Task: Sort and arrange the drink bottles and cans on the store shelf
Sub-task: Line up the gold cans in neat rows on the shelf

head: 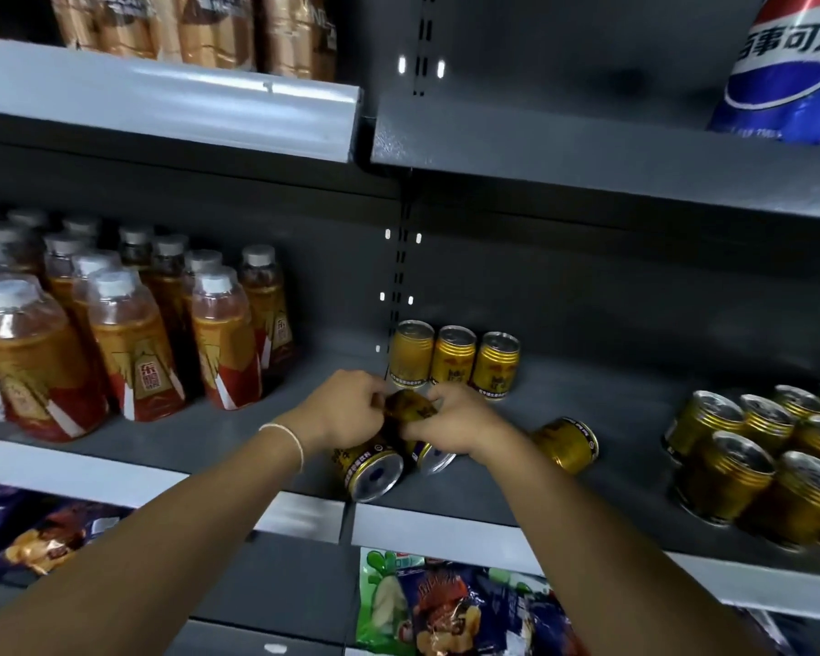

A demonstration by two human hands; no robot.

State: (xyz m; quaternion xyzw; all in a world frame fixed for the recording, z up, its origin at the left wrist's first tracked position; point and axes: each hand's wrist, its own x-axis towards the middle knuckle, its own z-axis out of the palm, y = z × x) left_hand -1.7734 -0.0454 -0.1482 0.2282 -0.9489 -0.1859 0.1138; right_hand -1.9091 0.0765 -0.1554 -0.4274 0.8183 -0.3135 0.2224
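left hand (346,409) and right hand (460,423) both curl round one gold can (408,403), held between them just above the middle shelf (611,419). two tipped cans (372,471) lie on their sides right under the hands, near the front edge. lone tipped can (566,445) just beside the right wrist. three upright cans (453,357) in a row behind the hands. can cluster (768,461) well apart on the right. tea bottles (129,324) in rows on the left. snack bags (446,608) on the tier below.
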